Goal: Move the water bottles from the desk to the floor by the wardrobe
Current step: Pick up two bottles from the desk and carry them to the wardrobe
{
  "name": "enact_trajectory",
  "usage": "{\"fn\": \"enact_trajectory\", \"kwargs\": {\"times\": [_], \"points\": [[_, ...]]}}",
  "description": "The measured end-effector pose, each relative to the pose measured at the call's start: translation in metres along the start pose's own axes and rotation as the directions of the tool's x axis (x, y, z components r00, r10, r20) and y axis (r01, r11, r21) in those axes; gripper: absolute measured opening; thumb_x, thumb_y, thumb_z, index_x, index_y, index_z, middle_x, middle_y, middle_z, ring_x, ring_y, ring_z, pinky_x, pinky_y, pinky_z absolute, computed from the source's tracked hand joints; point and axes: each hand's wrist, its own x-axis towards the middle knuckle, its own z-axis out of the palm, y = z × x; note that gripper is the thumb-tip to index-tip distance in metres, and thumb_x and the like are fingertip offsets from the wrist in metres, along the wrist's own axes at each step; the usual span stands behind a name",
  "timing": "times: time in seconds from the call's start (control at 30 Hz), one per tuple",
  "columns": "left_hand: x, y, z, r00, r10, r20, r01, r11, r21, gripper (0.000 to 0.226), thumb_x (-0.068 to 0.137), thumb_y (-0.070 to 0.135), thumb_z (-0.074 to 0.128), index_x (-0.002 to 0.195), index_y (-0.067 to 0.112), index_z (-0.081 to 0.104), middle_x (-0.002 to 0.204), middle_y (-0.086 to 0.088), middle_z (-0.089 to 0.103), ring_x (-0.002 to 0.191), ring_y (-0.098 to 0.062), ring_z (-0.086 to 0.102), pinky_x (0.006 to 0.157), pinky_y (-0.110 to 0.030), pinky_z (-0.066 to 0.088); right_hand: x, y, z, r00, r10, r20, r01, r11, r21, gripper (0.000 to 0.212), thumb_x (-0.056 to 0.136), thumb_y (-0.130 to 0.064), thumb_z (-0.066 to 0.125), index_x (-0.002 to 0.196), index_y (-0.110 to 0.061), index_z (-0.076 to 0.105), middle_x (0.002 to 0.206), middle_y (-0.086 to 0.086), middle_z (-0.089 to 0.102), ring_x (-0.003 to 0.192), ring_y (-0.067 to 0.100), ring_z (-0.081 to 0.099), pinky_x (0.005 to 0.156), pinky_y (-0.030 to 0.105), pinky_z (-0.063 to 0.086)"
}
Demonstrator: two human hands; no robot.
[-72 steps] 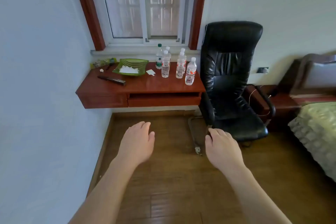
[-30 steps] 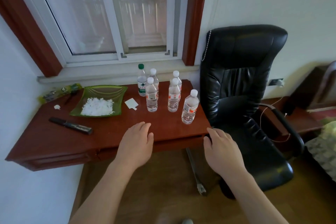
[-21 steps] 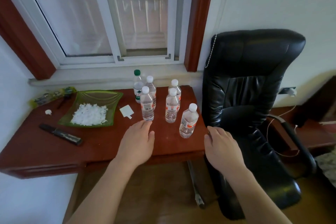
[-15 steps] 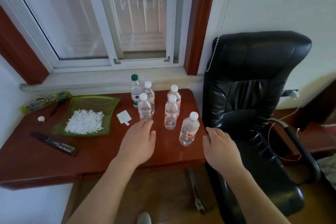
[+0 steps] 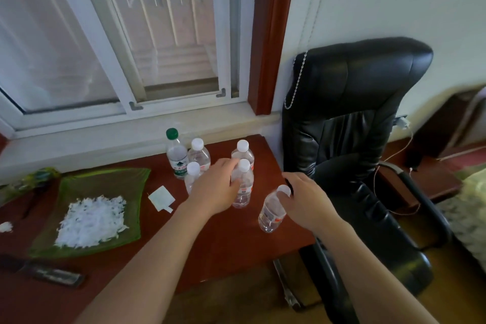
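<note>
Bottles: five white-capped [image 5: 243, 187], one green-capped [image 5: 176, 156], on desk [image 5: 223, 242].

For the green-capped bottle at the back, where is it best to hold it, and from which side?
Probably the neck under the cap of the green-capped bottle, reached from above: it stands upright in the back row behind other white-capped bottles, and the windowsill is close behind.

Desk [image 5: 231, 242] – reddish wood, smooth, slight sheen. Water bottles [image 5: 243, 187] at frame centre: clear glossy plastic, paper-like labels, matt caps. Chair [image 5: 349, 102], right – black leather-look upholstery, glossy, creased. Dish [image 5: 131, 184], lower left: translucent green, glossy. Window frame [image 5: 268, 34], top: dark varnished wood.
</note>
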Motion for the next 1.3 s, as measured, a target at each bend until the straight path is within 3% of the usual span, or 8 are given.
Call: {"fn": "enact_trajectory", "kwargs": {"times": [0.17, 0.33, 0.63, 0.77, 1.1, 1.3], "points": [[0.033, 0.004, 0.012, 0.998, 0.027, 0.056, -0.025, 0.999, -0.021, 0.044, 0.089, 0.026, 0.051, 0.131, 0.038, 0.044, 0.132, 0.004, 0.051, 0.11, -0.021, 0.056, 0.087, -0.045, 0.049, 0.014, 0.003, 0.002, 0.999, 0.004, 0.042, -0.002, 0.999, -0.04, 0.055, 0.096, -0.039, 0.056, 0.147, -0.024, 0.041, 0.148, -0.002, 0.044, 0.132, 0.018, 0.045, 0.101, 0.032, 0.042], [0.053, 0.007, 0.021, 0.998, 0.042, 0.038, -0.043, 0.999, 0.014, 0.037, 0.085, 0.021, 0.056, 0.121, 0.031, 0.058, 0.129, 0.006, 0.053, 0.108, -0.021, 0.057, 0.084, -0.041, 0.049, 0.022, 0.012, 0.007, 0.996, -0.021, 0.092, 0.02, 1.0, 0.02, 0.046, 0.091, -0.038, 0.064, 0.134, -0.024, 0.056, 0.133, -0.004, 0.055, 0.112, 0.015, 0.057, 0.087, 0.024, 0.046], [0.061, 0.011, 0.023, 0.999, 0.011, 0.034, -0.009, 0.999, -0.044, 0.025, 0.077, 0.012, 0.059, 0.098, 0.021, 0.068, 0.108, 0.0, 0.064, 0.094, -0.024, 0.062, 0.078, -0.045, 0.053, 0.028, 0.018, 0.016, 0.996, -0.04, 0.085, 0.036, 0.998, 0.052, 0.031, 0.087, -0.019, 0.063, 0.118, -0.02, 0.064, 0.107, -0.005, 0.057, 0.087, 0.011, 0.057, 0.06, 0.01, 0.036], [0.059, 0.01, 0.022, 1.0, 0.028, 0.008, -0.027, 0.995, -0.095, 0.024, 0.077, 0.009, 0.062, 0.097, 0.017, 0.071, 0.11, 0.003, 0.065, 0.095, -0.02, 0.061, 0.08, -0.043, 0.052, 0.03, 0.018, 0.017, 0.997, -0.06, 0.053, 0.056, 0.996, 0.066, 0.029, 0.086, -0.016, 0.067, 0.115, -0.02, 0.067, 0.106, -0.006, 0.06, 0.087, 0.008, 0.058, 0.058, 0.008, 0.036], [0.045, 0.011, 0.016, 0.995, 0.047, -0.089, -0.06, 0.986, -0.155, 0.022, 0.077, 0.011, 0.069, 0.099, 0.016, 0.071, 0.09, 0.014, 0.053, 0.083, -0.011, 0.056, 0.071, -0.029, 0.044, 0.027, 0.012, 0.017, 0.997, -0.068, -0.032, 0.072, 0.986, 0.148, 0.029, 0.08, -0.022, 0.076, 0.108, -0.021, 0.068, 0.102, -0.008, 0.062, 0.087, 0.005, 0.058, 0.064, 0.009, 0.037], [0.033, 0.013, 0.012, 0.993, 0.058, -0.107, -0.076, 0.982, -0.174, 0.023, 0.076, 0.015, 0.073, 0.098, 0.017, 0.071, 0.09, 0.009, 0.058, 0.082, -0.011, 0.057, 0.073, -0.033, 0.049, 0.022, 0.011, 0.011, 0.997, -0.054, -0.063, 0.064, 0.983, 0.17, 0.031, 0.08, -0.026, 0.077, 0.109, -0.024, 0.067, 0.103, -0.01, 0.061, 0.09, 0.005, 0.058, 0.064, 0.008, 0.036]]}}
